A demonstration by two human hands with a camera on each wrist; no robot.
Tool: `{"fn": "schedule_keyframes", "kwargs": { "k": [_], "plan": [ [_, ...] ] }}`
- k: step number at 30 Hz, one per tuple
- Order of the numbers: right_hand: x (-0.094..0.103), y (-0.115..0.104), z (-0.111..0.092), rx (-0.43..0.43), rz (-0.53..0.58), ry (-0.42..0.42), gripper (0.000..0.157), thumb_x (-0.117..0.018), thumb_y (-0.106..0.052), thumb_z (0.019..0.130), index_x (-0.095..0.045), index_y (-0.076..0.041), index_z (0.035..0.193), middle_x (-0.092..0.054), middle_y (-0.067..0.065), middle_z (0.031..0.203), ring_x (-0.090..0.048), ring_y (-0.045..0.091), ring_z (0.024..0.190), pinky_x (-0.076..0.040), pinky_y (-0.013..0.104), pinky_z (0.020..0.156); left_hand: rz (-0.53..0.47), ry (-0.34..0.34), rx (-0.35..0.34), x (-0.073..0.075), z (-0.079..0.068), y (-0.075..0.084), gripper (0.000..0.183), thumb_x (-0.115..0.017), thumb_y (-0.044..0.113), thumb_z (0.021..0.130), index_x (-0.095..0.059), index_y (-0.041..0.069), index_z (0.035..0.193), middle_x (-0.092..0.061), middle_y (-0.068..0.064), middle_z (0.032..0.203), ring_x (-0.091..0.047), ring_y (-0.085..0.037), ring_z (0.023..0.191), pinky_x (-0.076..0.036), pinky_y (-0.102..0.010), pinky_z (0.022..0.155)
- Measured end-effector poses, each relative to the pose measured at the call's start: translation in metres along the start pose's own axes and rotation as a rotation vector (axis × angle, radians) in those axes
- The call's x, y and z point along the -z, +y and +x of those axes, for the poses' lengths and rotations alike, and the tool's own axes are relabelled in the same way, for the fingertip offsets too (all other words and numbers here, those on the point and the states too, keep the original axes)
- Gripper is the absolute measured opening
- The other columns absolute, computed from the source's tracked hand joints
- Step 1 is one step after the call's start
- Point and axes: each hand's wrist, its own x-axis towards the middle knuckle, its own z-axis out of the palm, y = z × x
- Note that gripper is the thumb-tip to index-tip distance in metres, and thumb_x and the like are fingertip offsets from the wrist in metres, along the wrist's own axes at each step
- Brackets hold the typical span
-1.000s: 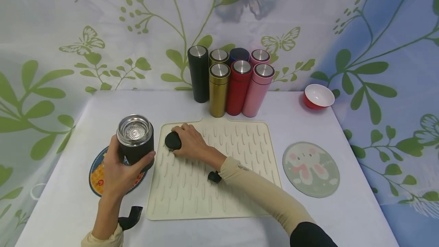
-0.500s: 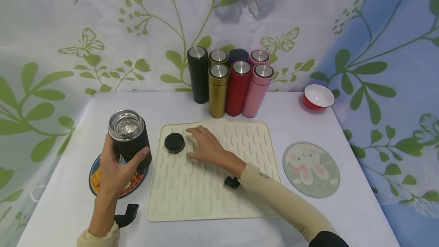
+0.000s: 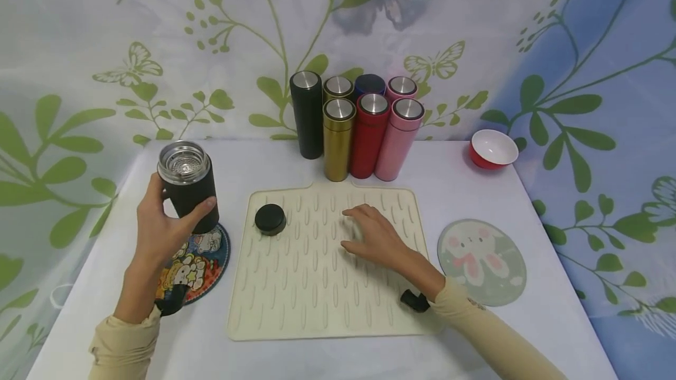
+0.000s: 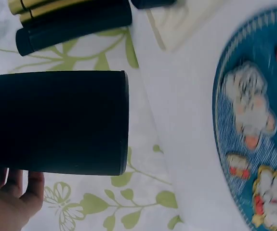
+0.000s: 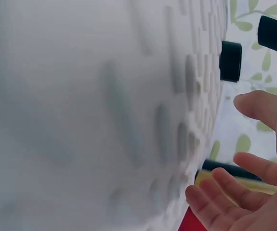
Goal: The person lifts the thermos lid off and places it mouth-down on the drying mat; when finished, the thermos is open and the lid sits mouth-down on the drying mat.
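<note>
In the head view my left hand [image 3: 166, 227] grips a black thermos flask [image 3: 191, 198] without its lid, a metal strainer showing in its mouth. It is held off the table, above the far side of a round cartoon-print mat [image 3: 208, 268]. The left wrist view shows the dark flask body [image 4: 66, 122] with fingertips [image 4: 32, 192] beneath it. A black lid [image 3: 270, 219] lies on the cream ridged mat [image 3: 317, 292], at its far left. Over the same mat's right half, my right hand [image 3: 377, 239] holds nothing, its fingers spread and apart from the lid.
Several capped flasks stand grouped at the back, among them a black one [image 3: 307, 116], a gold one [image 3: 338, 145], a red one [image 3: 368, 139] and a pink one [image 3: 396, 142]. A red bowl [image 3: 493, 149] sits at the back right. Near the right edge lies a rabbit-print mat [image 3: 491, 263].
My right hand has let go of the black lid and moved right, away from it. My left hand has carried the flask to the left and farther back.
</note>
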Motion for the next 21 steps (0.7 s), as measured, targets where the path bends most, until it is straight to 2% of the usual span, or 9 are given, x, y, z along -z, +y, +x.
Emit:
{"fn": "schedule_keyframes", "kwargs": {
  "k": [4,6,9,13,16,21],
  "plan": [
    [0.012,0.004,-0.025,0.001,-0.012,0.017,0.053,-0.085,-0.023,0.078,-0.066,-0.004,0.124,-0.062,0.005,0.116,-0.059,0.022,0.109,-0.051,0.04,0.09,0.074,0.052,-0.032,0.008,0.015,-0.006,0.075,-0.087,0.003,0.067,-0.058,0.011,0.136,-0.057,0.019,0.118,-0.051,-0.002,0.107,-0.035,-0.021,0.084],
    [0.017,0.006,-0.038,0.008,-0.022,0.035,0.052,-0.086,-0.023,0.078,-0.066,-0.005,0.123,-0.062,0.003,0.116,-0.058,0.021,0.109,-0.051,0.039,0.089,0.107,0.073,-0.025,0.01,0.022,-0.008,0.072,-0.087,0.007,0.068,-0.059,0.01,0.135,-0.056,0.022,0.114,-0.05,-0.003,0.103,-0.034,-0.022,0.08],
    [0.02,0.007,-0.059,0.011,-0.059,0.056,0.051,-0.086,-0.024,0.078,-0.067,-0.007,0.122,-0.061,0.002,0.117,-0.058,0.021,0.11,-0.051,0.039,0.089,0.154,0.094,0.024,0.014,0.03,-0.013,0.069,-0.089,0.012,0.07,-0.059,0.008,0.133,-0.056,0.021,0.11,-0.05,-0.001,0.097,-0.035,-0.023,0.075],
    [0.021,0.01,-0.08,0.008,-0.133,0.045,0.051,-0.087,-0.026,0.077,-0.067,-0.008,0.12,-0.061,0.003,0.117,-0.057,0.023,0.109,-0.051,0.041,0.09,0.171,0.128,0.097,0.022,0.042,-0.019,0.067,-0.088,0.017,0.074,-0.059,0.017,0.135,-0.062,0.011,0.115,-0.053,0.0,0.097,-0.04,-0.021,0.073],
    [0.02,0.012,-0.092,0.022,-0.183,0.025,0.051,-0.087,-0.027,0.076,-0.067,-0.008,0.119,-0.061,0.006,0.117,-0.057,0.026,0.11,-0.049,0.045,0.092,0.165,0.178,0.129,0.028,0.051,-0.025,0.069,-0.088,0.018,0.075,-0.058,0.023,0.136,-0.063,0.008,0.118,-0.055,0.0,0.097,-0.041,-0.019,0.072],
    [0.018,0.011,-0.104,0.073,-0.27,0.02,0.046,-0.087,-0.028,0.075,-0.07,-0.011,0.114,-0.061,0.014,0.121,-0.055,0.034,0.114,-0.048,0.054,0.088,0.215,0.238,0.163,0.036,0.068,-0.034,0.065,-0.087,0.026,0.076,-0.059,0.024,0.135,-0.065,0.006,0.117,-0.055,0.003,0.096,-0.041,-0.016,0.072]
  ]
}}
